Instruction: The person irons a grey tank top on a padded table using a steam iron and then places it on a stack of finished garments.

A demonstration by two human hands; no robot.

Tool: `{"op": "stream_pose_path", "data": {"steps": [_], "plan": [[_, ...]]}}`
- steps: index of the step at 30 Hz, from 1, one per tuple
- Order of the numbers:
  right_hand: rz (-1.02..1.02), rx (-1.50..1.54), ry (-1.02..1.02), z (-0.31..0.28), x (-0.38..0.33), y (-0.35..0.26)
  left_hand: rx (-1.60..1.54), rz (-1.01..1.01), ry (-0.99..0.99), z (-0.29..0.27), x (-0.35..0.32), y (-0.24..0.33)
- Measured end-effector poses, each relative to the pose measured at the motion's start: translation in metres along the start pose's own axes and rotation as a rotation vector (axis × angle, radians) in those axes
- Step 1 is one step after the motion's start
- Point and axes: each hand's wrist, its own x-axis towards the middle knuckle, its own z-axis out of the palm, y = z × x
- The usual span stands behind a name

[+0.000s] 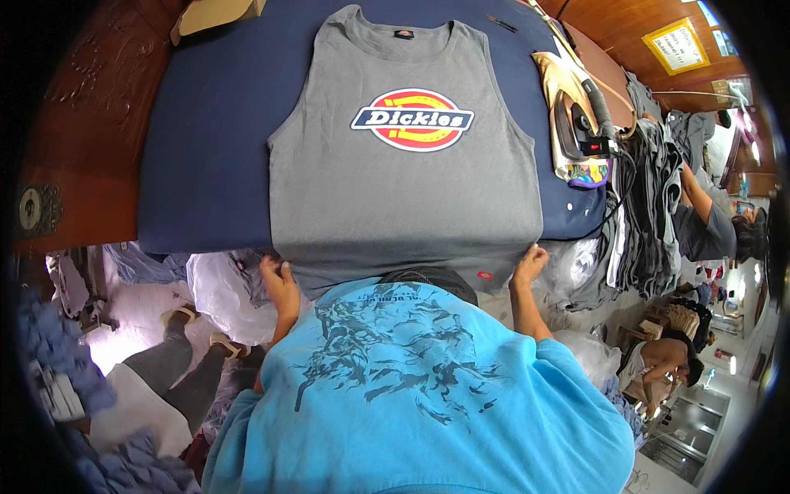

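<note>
A grey sleeveless top (395, 185) lies spread front side up on the dark blue padded table (210, 156). Its neckline is at the far side, and a red, yellow and blue emblem (411, 120) sits on the chest. The bottom of the top hangs over the near table edge, where a small red tag (485, 276) shows. My left hand (281, 284) is closed on the left side of the hanging part. On the opposite side my right hand (529, 263) pinches the fabric with bent fingers. A black cap partly hides the hem's middle.
An iron (583, 132) with a cord rests on a cloth-covered pad (564, 86) at right. A small thin dark tool (501, 24) lies at the far side. Dark garments (650, 214) hang at right; clear plastic bags (226, 292) lie below left. Other people are nearby on both sides.
</note>
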Motion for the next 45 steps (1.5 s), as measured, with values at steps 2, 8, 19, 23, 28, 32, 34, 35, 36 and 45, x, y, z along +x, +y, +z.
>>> {"op": "stream_pose_path", "data": {"steps": [2,8,19,23,28,32,34,35,36,45], "plan": [[-0.109,-0.036,0.126,0.008,-0.002,-0.055,0.327,0.174,0.188,-0.008,-0.007,0.020],[-0.871,-0.088,-0.447,0.068,0.021,-0.198,0.679,0.630,0.001,0.013,0.052,0.138],[-0.799,-0.104,-0.678,0.298,0.195,-0.311,0.501,0.062,-0.230,0.171,0.357,0.253],[-0.840,-0.221,-0.651,0.351,0.224,-0.331,0.037,-0.161,-0.502,0.206,0.416,0.269],[-0.984,-0.353,-0.717,0.374,0.216,-0.339,-0.789,-0.339,-0.195,0.212,0.425,0.281],[-1.056,-0.372,-0.645,0.380,0.213,-0.340,-0.160,-0.051,-0.376,0.201,0.423,0.266],[-1.065,-0.385,-0.655,0.376,0.210,-0.347,0.171,-0.054,-0.506,0.174,0.423,0.282],[-1.058,-0.399,-0.648,0.373,0.212,-0.348,0.336,-0.040,-0.584,0.171,0.428,0.283],[-1.066,-0.402,-0.629,0.374,0.210,-0.349,0.385,-0.026,-0.507,0.165,0.430,0.279],[-1.040,-0.681,-0.607,0.395,0.227,-0.375,0.539,0.511,-0.356,0.207,0.456,0.264]]}}
